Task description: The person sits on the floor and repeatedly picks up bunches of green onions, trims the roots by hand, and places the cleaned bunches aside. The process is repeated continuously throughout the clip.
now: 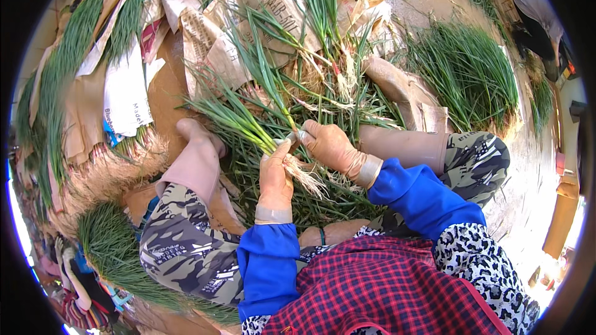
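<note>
My left hand (275,177), in a thin glove, grips a small bunch of green onions (251,129); their leaves point up and left, their pale roots hang to the right. My right hand (329,146), gloved too, pinches a single green onion stalk (278,97) near its lower end, just right of the bunch. Loose green leaves and stalks (307,204) lie beneath both hands, between my legs. Beyond the hands, more green onions with red-tinged bases and whitish roots (345,72) rest against printed paper sacks.
A large pile of green onions (465,74) lies at the right, another (111,251) at the lower left. Root ends in a long row (111,167) show at the left under paper sheets. Other people are at the upper right (540,14) and lower left (77,284).
</note>
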Demonstrator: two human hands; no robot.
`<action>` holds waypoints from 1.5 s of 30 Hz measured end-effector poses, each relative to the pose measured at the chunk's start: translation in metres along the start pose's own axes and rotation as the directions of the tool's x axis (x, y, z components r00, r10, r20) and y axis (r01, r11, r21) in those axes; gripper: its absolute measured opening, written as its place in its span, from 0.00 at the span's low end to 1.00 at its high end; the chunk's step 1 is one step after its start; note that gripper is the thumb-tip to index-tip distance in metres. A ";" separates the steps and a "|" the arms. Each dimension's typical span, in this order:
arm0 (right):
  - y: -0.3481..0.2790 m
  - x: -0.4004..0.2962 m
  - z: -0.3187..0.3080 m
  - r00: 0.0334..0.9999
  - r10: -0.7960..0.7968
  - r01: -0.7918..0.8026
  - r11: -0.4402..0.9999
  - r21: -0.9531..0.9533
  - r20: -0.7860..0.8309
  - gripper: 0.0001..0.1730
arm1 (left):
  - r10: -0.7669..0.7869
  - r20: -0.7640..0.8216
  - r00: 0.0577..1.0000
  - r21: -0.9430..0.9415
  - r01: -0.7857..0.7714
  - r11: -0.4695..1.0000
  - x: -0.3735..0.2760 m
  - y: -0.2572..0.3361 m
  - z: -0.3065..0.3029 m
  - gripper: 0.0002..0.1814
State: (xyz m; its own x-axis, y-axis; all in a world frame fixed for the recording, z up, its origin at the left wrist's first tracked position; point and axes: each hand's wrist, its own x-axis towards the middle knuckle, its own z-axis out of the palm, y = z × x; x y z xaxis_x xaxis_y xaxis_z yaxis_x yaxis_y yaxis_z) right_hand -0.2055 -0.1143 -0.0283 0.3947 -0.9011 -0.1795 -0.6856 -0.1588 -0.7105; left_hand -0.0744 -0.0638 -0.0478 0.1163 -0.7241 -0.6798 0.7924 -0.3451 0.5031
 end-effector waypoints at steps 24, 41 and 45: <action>0.040 0.036 0.032 0.938 0.209 -0.158 0.967 0.197 -0.275 0.12 | -0.070 0.266 0.961 -0.358 0.166 0.919 -0.017 0.008 -0.015 0.05; -0.012 0.040 0.025 0.998 0.054 -0.057 0.997 0.061 0.044 0.17 | -0.155 0.284 0.946 -0.315 0.244 0.917 -0.010 0.008 -0.012 0.09; 0.017 0.044 0.038 0.993 0.015 0.014 0.969 -0.247 0.114 0.15 | -0.098 0.193 0.976 -0.372 0.165 0.914 -0.021 -0.001 -0.014 0.06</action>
State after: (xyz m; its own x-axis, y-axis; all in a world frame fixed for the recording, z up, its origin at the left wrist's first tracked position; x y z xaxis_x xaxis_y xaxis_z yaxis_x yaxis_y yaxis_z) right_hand -0.1766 -0.1414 -0.0744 0.4517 -0.8515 -0.2663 -0.8100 -0.2662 -0.5226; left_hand -0.0692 -0.0403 -0.0417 -0.0794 -0.7885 -0.6099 0.9657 -0.2126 0.1491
